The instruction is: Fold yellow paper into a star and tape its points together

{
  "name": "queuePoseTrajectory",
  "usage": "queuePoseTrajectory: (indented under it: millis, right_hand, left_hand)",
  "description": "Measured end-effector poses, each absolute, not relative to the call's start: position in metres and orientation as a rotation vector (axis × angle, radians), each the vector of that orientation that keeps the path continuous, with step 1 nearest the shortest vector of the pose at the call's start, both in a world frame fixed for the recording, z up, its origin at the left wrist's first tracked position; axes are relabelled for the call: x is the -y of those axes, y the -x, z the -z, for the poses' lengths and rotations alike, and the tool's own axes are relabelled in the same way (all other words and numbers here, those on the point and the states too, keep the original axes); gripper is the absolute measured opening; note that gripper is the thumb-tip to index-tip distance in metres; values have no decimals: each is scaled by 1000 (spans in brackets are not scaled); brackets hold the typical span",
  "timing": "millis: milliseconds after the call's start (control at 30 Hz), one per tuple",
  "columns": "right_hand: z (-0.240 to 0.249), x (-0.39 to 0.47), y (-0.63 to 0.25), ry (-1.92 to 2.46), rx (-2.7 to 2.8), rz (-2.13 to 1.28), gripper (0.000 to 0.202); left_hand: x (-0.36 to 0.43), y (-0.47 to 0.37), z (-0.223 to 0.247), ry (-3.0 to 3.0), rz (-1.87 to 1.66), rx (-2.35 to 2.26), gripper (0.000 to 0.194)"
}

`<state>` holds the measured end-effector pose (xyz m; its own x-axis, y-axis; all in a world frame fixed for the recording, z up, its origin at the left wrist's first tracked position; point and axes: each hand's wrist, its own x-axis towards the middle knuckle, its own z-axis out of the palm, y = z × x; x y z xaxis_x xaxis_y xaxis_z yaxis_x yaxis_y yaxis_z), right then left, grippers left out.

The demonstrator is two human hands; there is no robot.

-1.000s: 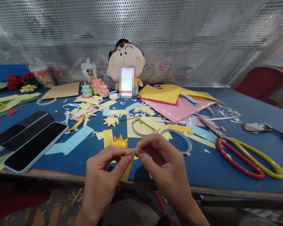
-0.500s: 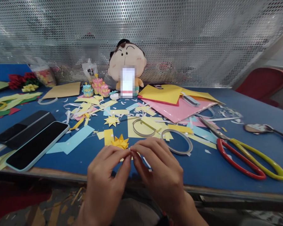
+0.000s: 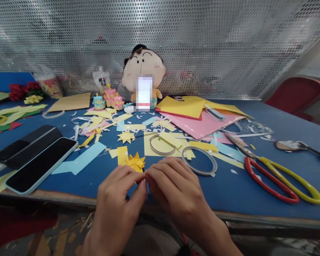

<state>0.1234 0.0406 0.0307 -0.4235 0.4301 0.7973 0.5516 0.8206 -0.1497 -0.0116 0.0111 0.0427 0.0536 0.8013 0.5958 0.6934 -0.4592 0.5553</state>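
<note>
Near the table's front edge, my left hand (image 3: pixel 121 199) and my right hand (image 3: pixel 176 192) meet at the fingertips. Both are closed in a pinch, and whatever lies between the fingers is hidden. Just behind the fingertips is a folded yellow paper star (image 3: pixel 136 161), its lower part close to my left fingers. A paler, flatter paper star (image 3: pixel 126 137) lies farther back. To the right of my right hand is a roll of narrow tape (image 3: pixel 214 167), with another tape ring (image 3: pixel 162 154) beyond it on pale yellow paper.
Large scissors (image 3: pixel 272 193) with red and yellow handles lie at right. A phone (image 3: pixel 42 165) and a dark stand-like object (image 3: pixel 29 142) are at left. Paper scraps (image 3: pixel 97 126) cover the middle. A plush doll (image 3: pixel 144 67) with a lit phone (image 3: pixel 144 93) stands behind.
The small white bit seen between my fingertips is now out of sight. My right fingers have curled over slightly, and both hands have shifted a little lower.
</note>
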Motion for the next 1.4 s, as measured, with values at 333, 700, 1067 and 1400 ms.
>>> queuePoseTrajectory:
  millis: [333, 700, 1067, 1400]
  right_hand:
    - [-29, -41, -120, 683, 2020, 186, 20]
    - [-34, -39, -125, 773, 1906, -276, 14]
    - [-34, -38, -126, 824, 1809, -530, 11]
    - [-32, -39, -119, 940, 1683, -704, 12]
  left_hand:
    - [-13, 13, -44, -2093, -1368, -1510, 14]
    - [-10, 17, -43, -2057, -1340, -1493, 14]
    - [-10, 17, -42, -2091, -1365, -1479, 16]
    - [-11, 15, -40, -2068, -1382, -1518, 13]
